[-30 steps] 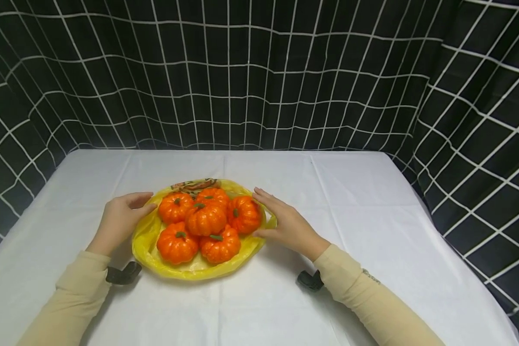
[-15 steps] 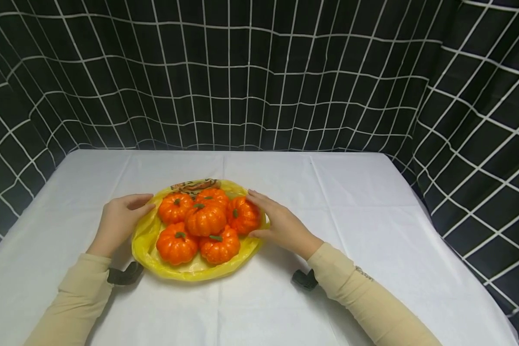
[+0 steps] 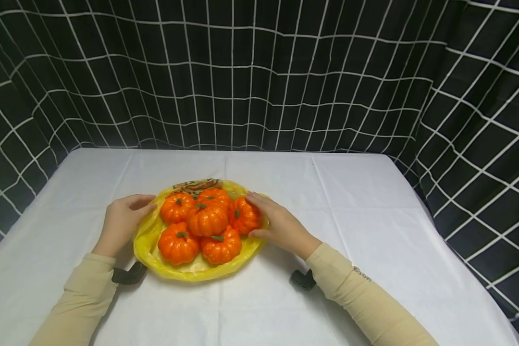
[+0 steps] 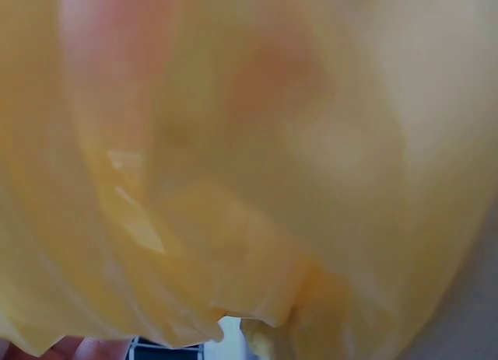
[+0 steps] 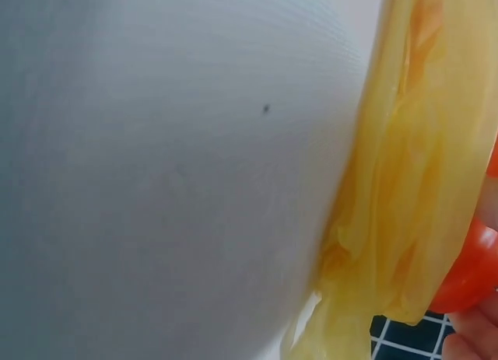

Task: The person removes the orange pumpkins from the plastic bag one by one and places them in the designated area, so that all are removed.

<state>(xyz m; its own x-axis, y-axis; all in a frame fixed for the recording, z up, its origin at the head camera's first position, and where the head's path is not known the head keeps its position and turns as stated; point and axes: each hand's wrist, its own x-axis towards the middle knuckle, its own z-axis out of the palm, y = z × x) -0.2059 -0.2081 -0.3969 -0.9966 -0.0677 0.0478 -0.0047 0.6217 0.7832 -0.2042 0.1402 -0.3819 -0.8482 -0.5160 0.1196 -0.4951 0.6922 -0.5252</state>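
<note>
A yellow plastic bag (image 3: 146, 246) lies spread with its mouth upward on the white table, filled with several small orange pumpkins (image 3: 206, 221) with green stems. At the bag's left rim, my left hand (image 3: 123, 218) pinches the plastic between thumb and fingers. My right hand (image 3: 283, 226) reaches over the right rim, thumb and fingers around the rightmost pumpkin (image 3: 244, 218). In the right wrist view, fingers (image 5: 471, 337) show on either side of this pumpkin (image 5: 469, 273). The left wrist view is mostly filled by the bag (image 4: 233, 243), with a few fingertips at the bottom left.
A white cloth covers the table (image 3: 372, 216). Black curtains with a white grid (image 3: 251, 72) hang behind and at both sides. Dark wrist-worn devices (image 3: 302, 279) sit beneath each forearm, close to the cloth.
My right hand has moved slightly left, from the bag's right rim onto the rightmost pumpkin. The bag's right edge has been pushed inward. My left hand stays at the left rim.
</note>
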